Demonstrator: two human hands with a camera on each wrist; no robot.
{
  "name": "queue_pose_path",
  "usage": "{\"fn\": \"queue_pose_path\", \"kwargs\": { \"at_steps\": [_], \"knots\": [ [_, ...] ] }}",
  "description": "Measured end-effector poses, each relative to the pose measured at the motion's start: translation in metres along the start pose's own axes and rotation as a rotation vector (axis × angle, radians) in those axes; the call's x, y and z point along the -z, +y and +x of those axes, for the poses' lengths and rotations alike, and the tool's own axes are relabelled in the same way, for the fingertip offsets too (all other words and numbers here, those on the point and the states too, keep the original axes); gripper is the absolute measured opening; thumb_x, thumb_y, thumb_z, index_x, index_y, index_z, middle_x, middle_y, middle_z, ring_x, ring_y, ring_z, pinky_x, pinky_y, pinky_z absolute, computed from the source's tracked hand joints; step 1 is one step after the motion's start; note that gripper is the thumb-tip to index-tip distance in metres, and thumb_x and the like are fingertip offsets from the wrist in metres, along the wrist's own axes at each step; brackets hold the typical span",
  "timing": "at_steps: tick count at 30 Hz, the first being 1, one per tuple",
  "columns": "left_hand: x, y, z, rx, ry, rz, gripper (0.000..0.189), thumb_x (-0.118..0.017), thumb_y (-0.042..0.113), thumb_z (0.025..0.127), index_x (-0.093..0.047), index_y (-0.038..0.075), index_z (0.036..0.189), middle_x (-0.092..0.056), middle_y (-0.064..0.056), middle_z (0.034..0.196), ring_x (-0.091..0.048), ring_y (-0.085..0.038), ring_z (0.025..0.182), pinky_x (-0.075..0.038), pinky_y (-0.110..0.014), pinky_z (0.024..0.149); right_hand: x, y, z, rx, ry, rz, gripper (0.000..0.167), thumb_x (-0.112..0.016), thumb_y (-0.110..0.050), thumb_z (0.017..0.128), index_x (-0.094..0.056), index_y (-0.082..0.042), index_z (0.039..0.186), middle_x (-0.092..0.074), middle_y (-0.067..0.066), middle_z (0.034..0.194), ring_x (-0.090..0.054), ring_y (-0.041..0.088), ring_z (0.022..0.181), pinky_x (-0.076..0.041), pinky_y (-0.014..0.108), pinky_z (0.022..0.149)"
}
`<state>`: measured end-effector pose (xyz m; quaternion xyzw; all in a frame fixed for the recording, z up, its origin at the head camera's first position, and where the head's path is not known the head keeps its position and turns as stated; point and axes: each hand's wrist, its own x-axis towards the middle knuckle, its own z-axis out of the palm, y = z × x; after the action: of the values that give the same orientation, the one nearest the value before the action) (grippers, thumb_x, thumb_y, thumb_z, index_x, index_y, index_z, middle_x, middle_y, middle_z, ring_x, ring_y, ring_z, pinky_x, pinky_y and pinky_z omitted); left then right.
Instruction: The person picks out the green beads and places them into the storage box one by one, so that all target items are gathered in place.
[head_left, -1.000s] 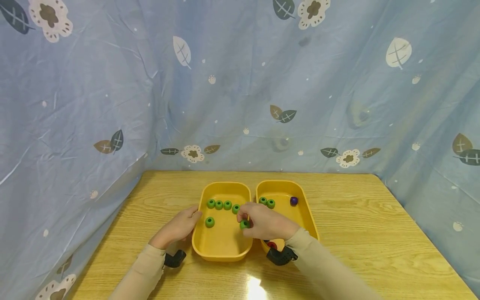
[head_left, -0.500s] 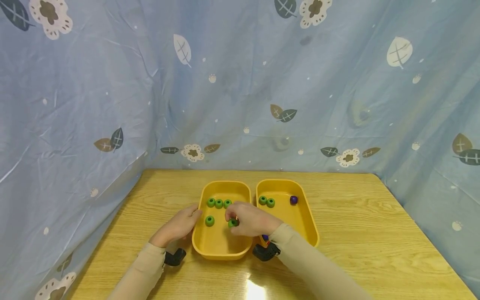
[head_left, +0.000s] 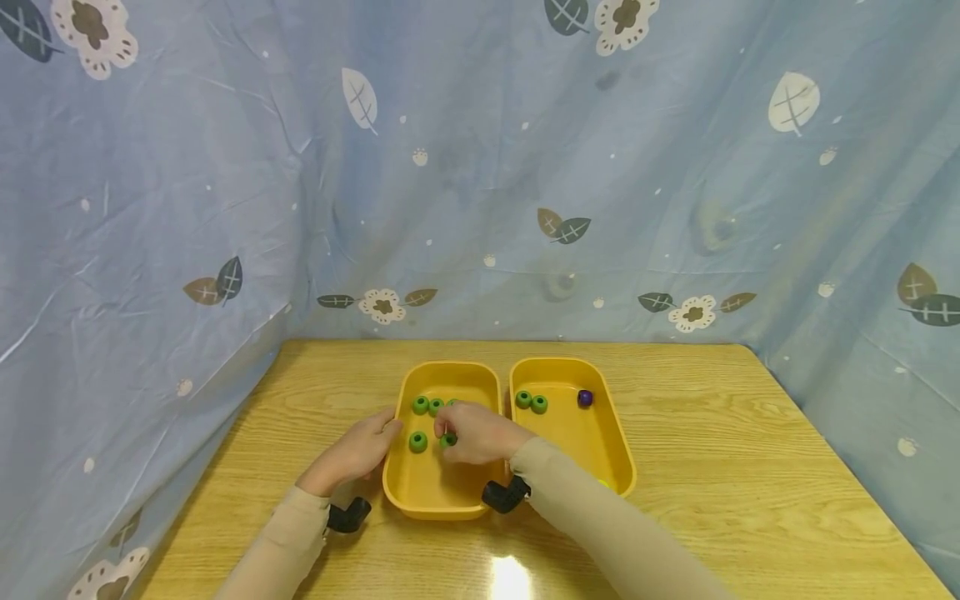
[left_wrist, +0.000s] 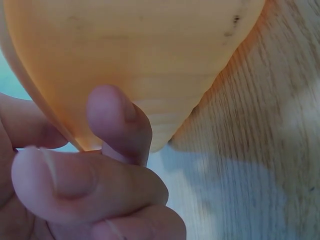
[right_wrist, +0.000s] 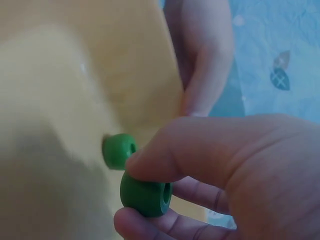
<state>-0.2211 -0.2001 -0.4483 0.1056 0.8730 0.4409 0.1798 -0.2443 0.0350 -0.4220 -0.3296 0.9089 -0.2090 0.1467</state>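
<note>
The person's right hand point(head_left: 480, 433) reaches over the left tray point(head_left: 423, 492), a yellow one with rounded corners, and pinches a green bead point(right_wrist: 146, 194) between the thumb and the other fingers, which are drawn together to the bead's width. The bead's dark hole shows, but whether its underside touches the tray floor cannot be told. To the left of it, inside the same tray, a loose green bead point(head_left: 417, 441) lies well apart from the walls. Farther back, more green beads point(head_left: 437, 407) sit in a row, the rightmost partly hidden behind the right hand. The left hand point(head_left: 360, 447) grips the left rim of that tray, one finger against the outer wall in the left wrist view. Just beside it stands the right tray point(head_left: 596, 433), also yellow, with two green beads point(head_left: 539, 404) next to each other near its back left corner, a purple bead point(head_left: 585, 398) toward the back right, and a yellow object point(head_left: 603, 483) mostly covered by the right sleeve point(head_left: 600, 517). Both trays stand on the wood-grained tabletop point(head_left: 712, 433). Each wrist carries a black device point(head_left: 348, 515), and a blue cloth point(head_left: 450, 183) printed with leaves and flowers hangs behind.
</note>
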Motion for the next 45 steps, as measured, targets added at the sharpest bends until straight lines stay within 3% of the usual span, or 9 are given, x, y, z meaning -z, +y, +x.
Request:
{"fn": "queue_pose_path", "kwargs": {
  "at_steps": [5, 11, 20, 23, 30, 38, 45],
  "knots": [
    [0.000, 0.000, 0.001, -0.010, -0.009, 0.004, 0.051, -0.032, 0.029, 0.116, -0.034, 0.008, 0.163, -0.049, -0.006, 0.059, -0.031, -0.013, 0.042, -0.036, -0.028, 0.044, -0.003, 0.002, 0.013, -0.022, -0.017, -0.004, 0.017, -0.078, -0.013, 0.093, -0.068, -0.011, 0.107, -0.062, -0.003, 0.093, -0.049, 0.011, 0.076, -0.047, 0.028, 0.074],
    [0.001, 0.000, 0.001, -0.002, -0.012, 0.008, 0.052, -0.032, 0.030, 0.116, -0.031, 0.011, 0.165, -0.054, -0.009, 0.061, -0.031, -0.013, 0.042, -0.036, -0.028, 0.045, -0.006, 0.003, 0.021, -0.054, -0.051, -0.025, 0.016, -0.077, -0.011, 0.094, -0.070, -0.014, 0.107, -0.067, -0.003, 0.101, -0.054, 0.011, 0.081, -0.048, 0.026, 0.076],
    [0.001, -0.001, 0.001, -0.007, -0.018, 0.012, 0.050, -0.033, 0.028, 0.116, -0.036, 0.009, 0.162, -0.059, -0.007, 0.067, -0.033, -0.014, 0.044, -0.038, -0.029, 0.045, -0.007, 0.002, 0.017, -0.096, -0.079, 0.015, 0.022, -0.075, -0.013, 0.095, -0.073, -0.020, 0.116, -0.070, 0.001, 0.115, -0.064, 0.013, 0.099, -0.053, 0.027, 0.084],
    [0.002, -0.001, 0.001, -0.011, -0.019, 0.011, 0.051, -0.033, 0.029, 0.116, -0.034, 0.009, 0.163, -0.060, -0.007, 0.067, -0.033, -0.013, 0.043, -0.038, -0.029, 0.045, -0.004, 0.002, 0.013, -0.098, -0.066, 0.033, 0.027, -0.076, -0.015, 0.094, -0.072, -0.018, 0.121, -0.070, 0.002, 0.112, -0.064, 0.013, 0.098, -0.054, 0.028, 0.085],
    [0.002, -0.002, 0.002, -0.007, -0.016, 0.008, 0.051, -0.034, 0.029, 0.116, -0.035, 0.011, 0.163, -0.057, -0.009, 0.066, -0.033, -0.014, 0.043, -0.037, -0.030, 0.044, 0.005, 0.006, 0.002, -0.028, -0.010, 0.038, 0.035, -0.076, -0.014, 0.094, -0.069, -0.009, 0.128, -0.071, 0.004, 0.107, -0.063, 0.012, 0.090, -0.053, 0.027, 0.080],
    [0.002, -0.001, 0.001, 0.009, -0.007, 0.003, 0.052, -0.035, 0.030, 0.116, -0.033, 0.012, 0.164, -0.055, -0.008, 0.062, -0.031, -0.014, 0.041, -0.037, -0.030, 0.043, 0.018, 0.008, -0.019, 0.047, 0.041, 0.078, 0.033, -0.072, -0.012, 0.096, -0.069, -0.006, 0.129, -0.071, 0.008, 0.111, -0.065, 0.017, 0.093, -0.054, 0.030, 0.081],
    [0.003, -0.002, 0.000, -0.014, -0.013, 0.001, 0.053, -0.034, 0.032, 0.116, -0.032, 0.010, 0.164, -0.058, -0.007, 0.065, -0.034, -0.014, 0.042, -0.037, -0.029, 0.044, 0.024, 0.011, -0.036, 0.083, 0.092, 0.118, 0.033, -0.072, -0.013, 0.097, -0.068, -0.008, 0.129, -0.073, 0.012, 0.111, -0.068, 0.021, 0.096, -0.056, 0.029, 0.080]
  ]
}}
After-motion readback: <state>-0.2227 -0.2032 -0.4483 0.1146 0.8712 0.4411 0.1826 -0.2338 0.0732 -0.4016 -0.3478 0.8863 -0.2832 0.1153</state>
